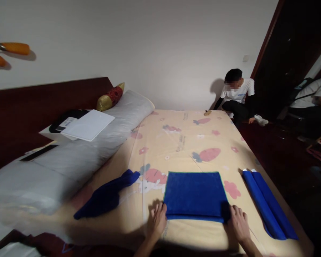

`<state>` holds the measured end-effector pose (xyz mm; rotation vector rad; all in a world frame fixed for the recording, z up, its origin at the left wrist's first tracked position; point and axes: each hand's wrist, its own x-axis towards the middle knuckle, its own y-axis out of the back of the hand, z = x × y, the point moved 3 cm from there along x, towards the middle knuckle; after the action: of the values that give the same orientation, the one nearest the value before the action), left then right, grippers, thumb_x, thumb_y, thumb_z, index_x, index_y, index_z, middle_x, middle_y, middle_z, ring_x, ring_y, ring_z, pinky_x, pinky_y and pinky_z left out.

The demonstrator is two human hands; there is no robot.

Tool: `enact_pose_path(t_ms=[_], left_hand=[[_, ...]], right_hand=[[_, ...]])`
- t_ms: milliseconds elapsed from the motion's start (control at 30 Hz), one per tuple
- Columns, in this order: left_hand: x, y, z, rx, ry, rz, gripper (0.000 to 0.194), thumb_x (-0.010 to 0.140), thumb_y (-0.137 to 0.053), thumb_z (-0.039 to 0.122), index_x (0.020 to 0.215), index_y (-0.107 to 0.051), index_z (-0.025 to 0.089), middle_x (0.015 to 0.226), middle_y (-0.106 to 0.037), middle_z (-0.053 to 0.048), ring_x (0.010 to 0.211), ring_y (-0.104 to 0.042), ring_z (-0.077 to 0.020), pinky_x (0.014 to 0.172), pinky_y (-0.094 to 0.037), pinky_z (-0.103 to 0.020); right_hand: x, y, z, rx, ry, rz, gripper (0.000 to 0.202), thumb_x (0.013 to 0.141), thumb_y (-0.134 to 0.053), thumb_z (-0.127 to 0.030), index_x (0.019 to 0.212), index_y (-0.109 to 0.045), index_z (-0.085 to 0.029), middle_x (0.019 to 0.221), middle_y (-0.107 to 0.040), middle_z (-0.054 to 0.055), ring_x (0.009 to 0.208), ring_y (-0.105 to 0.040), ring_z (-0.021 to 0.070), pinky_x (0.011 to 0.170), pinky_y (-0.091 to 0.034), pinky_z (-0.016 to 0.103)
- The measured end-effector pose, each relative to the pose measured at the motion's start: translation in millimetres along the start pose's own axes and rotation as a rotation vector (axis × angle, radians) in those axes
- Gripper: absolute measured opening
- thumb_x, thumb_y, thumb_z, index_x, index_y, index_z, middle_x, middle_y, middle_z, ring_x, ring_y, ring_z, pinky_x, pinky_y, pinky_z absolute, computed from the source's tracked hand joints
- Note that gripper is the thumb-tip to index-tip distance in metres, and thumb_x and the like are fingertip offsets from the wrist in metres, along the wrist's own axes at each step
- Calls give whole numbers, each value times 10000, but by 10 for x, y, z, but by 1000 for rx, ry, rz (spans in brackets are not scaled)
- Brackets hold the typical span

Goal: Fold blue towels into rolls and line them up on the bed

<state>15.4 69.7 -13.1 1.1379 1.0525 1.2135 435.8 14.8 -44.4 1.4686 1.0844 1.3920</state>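
Note:
A blue towel (195, 192) with a thin green edge lies spread on the bed, its near edge turned over into a narrow fold. My left hand (159, 218) grips the fold at the near left corner, fingers closed on the cloth. At the near right corner my right hand (238, 219) does the same, with its fingertips partly in shadow. To the right, two rolled blue towels (269, 205) lie side by side. A crumpled blue cloth (105, 196) rests on the left, apart from my hands.
The bed (182, 142) has a carrot-patterned sheet. A long grey wrapped bundle (115, 132) lies along the headboard (42, 100), bearing a white box lid (88, 125) and a red-gold cushion (111, 98). A person (238, 92) crouches beyond the far right corner; another person (311, 100) is farther right.

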Motion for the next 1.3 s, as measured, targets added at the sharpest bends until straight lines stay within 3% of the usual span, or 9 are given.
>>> enact_pose_path(t_ms=[100, 200, 333, 600, 800, 933, 1033, 1133, 1300], left_hand=[[-78, -162, 314, -20, -59, 112, 432, 797, -413, 15, 1112, -623, 222, 1128, -606, -63, 1111, -527, -230, 975, -366, -376], [-163, -309, 605, -128, -160, 194, 429, 790, -407, 6, 1073, -634, 235, 1070, -615, -46, 1039, -549, -207, 945, -403, -341], [-262, -376, 756, -210, -294, 257, 396, 801, -399, 37, 1056, -633, 231, 1057, -623, -63, 1038, -559, -219, 945, -423, -367], [-360, -401, 551, -155, -397, 297, 325, 950, -376, 226, 1171, -613, 258, 1195, -637, -53, 1144, -563, -225, 979, -433, -380], [-297, -483, 281, -15, -430, 352, 308, 967, -390, 249, 1167, -624, 228, 1181, -659, -64, 1149, -579, -231, 988, -443, -394], [-235, -375, 24, 52, -471, 363, 299, 963, -391, 199, 1146, -628, 203, 1114, -674, -69, 1117, -583, -236, 1026, -397, -441], [-162, -270, 10, 47, -367, 324, 282, 956, -398, 188, 1111, -633, 202, 1096, -664, -69, 1081, -580, -236, 1018, -382, -457], [-109, -266, 308, -16, -235, 283, 342, 896, -410, 104, 1132, -627, 223, 1103, -642, -64, 1059, -569, -233, 968, -408, -421], [-129, -433, 1139, -188, -225, 307, 328, 919, -368, 118, 1056, -640, 240, 1060, -617, -76, 1027, -564, -223, 909, -437, -381]], right_hand=[[-3, 18, -396, 109, 130, 62, 396, 750, -461, -118, 1115, -589, -202, 1108, -605, 104, 1002, -523, 262, 895, -380, 417], [-21, 28, -734, 271, 191, 31, 355, 768, -485, -157, 1105, -570, -229, 1067, -597, 70, 990, -516, 238, 885, -389, 391], [-29, 97, -910, 400, 229, -48, 216, 865, -471, -218, 1054, -572, -246, 981, -592, 40, 922, -531, 197, 830, -410, 346], [-96, 148, -610, 325, 271, 19, 162, 931, -491, -351, 1006, -602, -259, 968, -617, 30, 919, -565, 199, 852, -407, 359], [-107, 131, -223, 293, 242, -2, 195, 957, -449, -354, 975, -608, -243, 917, -617, 29, 864, -561, 180, 829, -382, 345], [-50, 120, -45, 253, 210, -20, 180, 944, -467, -362, 927, -586, -228, 889, -604, 26, 876, -536, 193, 833, -355, 358], [30, 129, -127, 186, 140, 39, 158, 900, -491, -330, 969, -578, -217, 936, -599, 54, 892, -517, 221, 843, -348, 388], [97, 123, -520, 194, 99, 89, 218, 822, -496, -202, 1028, -568, -211, 986, -591, 73, 930, -506, 244, 870, -344, 409], [151, 31, -1463, 425, 169, 35, 202, 783, -498, -123, 949, -547, -227, 930, -572, 39, 898, -496, 212, 803, -353, 344]])
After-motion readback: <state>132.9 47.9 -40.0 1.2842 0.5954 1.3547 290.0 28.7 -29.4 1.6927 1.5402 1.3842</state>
